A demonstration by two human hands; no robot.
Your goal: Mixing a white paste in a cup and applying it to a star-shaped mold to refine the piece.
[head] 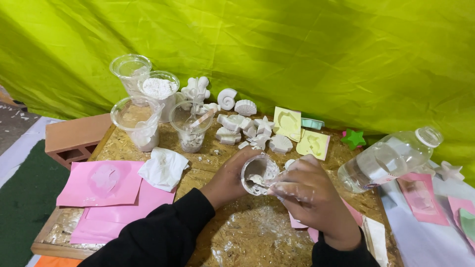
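My left hand grips a small clear plastic cup smeared inside with white plaster, tilted toward me over a chipboard table. My right hand holds a clear plastic spoon whose end is inside the cup, in the white paste. Both hands are dusted with white. Black sleeves cover both arms.
Several clear cups stand at the back left, one filled with white powder. White shell and star casts, yellow moulds, a crumpled tissue, pink sheets, a tipped water bottle and a brick surround the hands.
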